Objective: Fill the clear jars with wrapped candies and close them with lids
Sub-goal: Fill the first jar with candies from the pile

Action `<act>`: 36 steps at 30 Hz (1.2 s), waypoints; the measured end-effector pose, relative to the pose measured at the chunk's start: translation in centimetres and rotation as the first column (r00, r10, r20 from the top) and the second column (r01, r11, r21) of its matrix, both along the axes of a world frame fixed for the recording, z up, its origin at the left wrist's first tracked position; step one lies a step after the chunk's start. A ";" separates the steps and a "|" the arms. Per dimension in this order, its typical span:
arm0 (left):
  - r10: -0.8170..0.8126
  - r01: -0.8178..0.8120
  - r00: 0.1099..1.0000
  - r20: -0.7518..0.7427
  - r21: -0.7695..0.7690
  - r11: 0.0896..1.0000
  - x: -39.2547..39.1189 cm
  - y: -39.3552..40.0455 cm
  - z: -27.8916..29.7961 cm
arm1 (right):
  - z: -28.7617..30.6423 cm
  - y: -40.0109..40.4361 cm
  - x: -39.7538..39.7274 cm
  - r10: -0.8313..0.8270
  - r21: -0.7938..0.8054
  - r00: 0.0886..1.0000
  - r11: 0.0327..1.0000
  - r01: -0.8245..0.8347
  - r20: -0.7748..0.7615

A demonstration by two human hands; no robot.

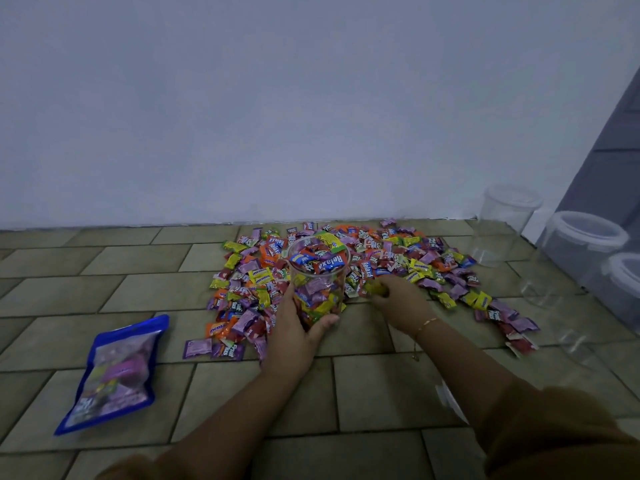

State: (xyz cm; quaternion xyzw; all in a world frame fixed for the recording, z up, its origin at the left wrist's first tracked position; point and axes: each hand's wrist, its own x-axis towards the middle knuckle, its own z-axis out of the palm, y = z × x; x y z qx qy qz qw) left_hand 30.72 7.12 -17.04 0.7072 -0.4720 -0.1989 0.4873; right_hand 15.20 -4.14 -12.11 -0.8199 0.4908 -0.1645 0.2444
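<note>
A clear jar [318,271], open at the top and filled nearly to the rim with wrapped candies, stands upright on the tiled floor. My left hand [294,327] grips its lower side from the near left. Just to the jar's right, my right hand [394,294] curls round a few yellow-wrapped candies at the edge of the pile. A wide heap of colourful wrapped candies [415,261] spreads around and behind the jar. Three empty clear jars with lids on stand at the right: one far [502,226], one nearer [575,258] and one at the frame's edge [623,292].
A blue candy bag [114,372] lies on the floor to the left. A pale wall rises directly behind the pile. A grey door or panel [609,133] stands at the far right. Bare floor tiles lie between the jar and me.
</note>
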 end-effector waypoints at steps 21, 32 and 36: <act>-0.030 0.029 0.999 -0.024 -0.037 0.999 0.2 -0.2 -0.3 | 8.2 4.1 3.0 0.285 -0.228 0.853 0.952 -0.202 0.437; -0.021 0.021 1.000 -0.003 -0.054 0.998 0.4 -0.4 -0.6 | 7.0 3.9 3.4 0.263 -0.083 0.882 0.964 -0.251 0.391; -0.023 0.023 1.000 0.001 -0.051 0.998 0.5 -0.4 -0.7 | 6.5 4.0 3.3 0.293 -0.111 0.892 0.956 -0.271 0.344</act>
